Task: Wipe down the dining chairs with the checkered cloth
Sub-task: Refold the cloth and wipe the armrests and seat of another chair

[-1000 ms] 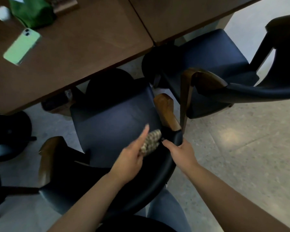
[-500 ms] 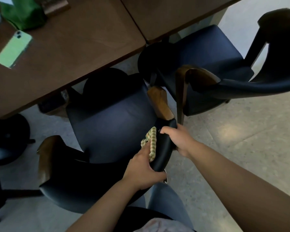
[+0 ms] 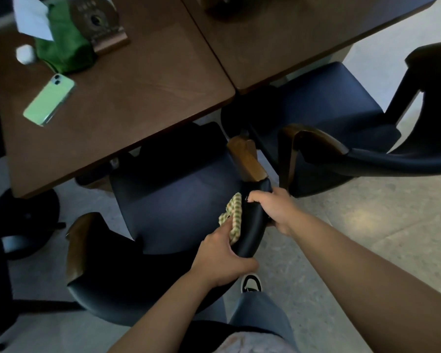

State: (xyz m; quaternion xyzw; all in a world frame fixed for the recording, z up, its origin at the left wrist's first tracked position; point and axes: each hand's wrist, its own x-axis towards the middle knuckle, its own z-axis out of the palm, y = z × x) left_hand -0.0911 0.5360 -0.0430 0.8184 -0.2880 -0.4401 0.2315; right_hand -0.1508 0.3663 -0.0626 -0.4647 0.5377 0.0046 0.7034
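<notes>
Checkered cloth (image 3: 233, 217) gripped by left hand (image 3: 220, 261) against chair backrest (image 3: 252, 225); right hand (image 3: 274, 208) grips it.

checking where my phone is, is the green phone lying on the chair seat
No, the green phone lies on the brown table, above and left of the dark chair seat.

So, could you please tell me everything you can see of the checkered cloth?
The checkered cloth is a small soft fabric in a green and cream check, bunched up rather than spread flat. It lies against the inner side of the near chair's dark padded backrest, just below its wooden armrest end. The left hand grips its lower part, hiding some of it, and its upper end sticks up free. The right hand grips the backrest beside it.
</notes>
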